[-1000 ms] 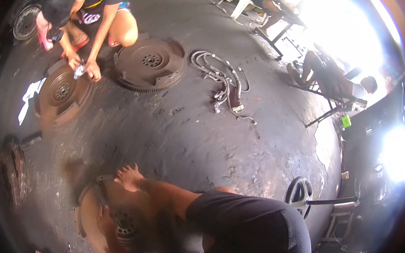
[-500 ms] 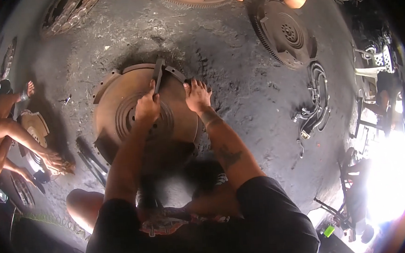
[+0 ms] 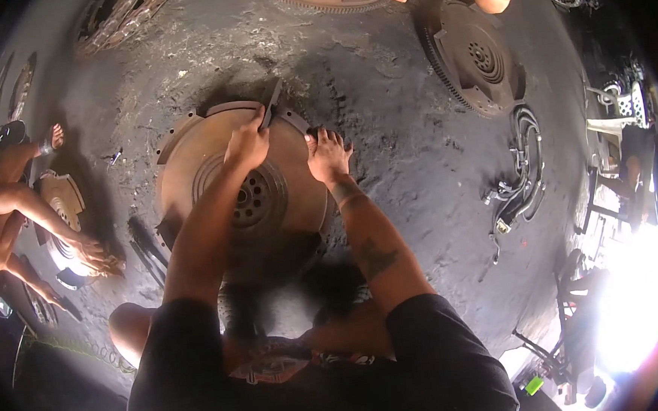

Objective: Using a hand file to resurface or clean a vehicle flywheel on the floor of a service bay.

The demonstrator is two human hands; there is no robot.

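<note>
Head view: left hand [image 3: 247,144] clasps what seems a bar [image 3: 271,103], right hand [image 3: 327,156] splayed at the brown disc [image 3: 184,169].

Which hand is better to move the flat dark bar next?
Probably the left hand: its fingers are wrapped around the flat dark bar, over the far side of the brown disc. The right hand is spread open at the disc's right edge, away from the bar.

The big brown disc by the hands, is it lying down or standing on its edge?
Lying down. The disc shows its wide face, with a ring of holes, up toward the camera.
</note>
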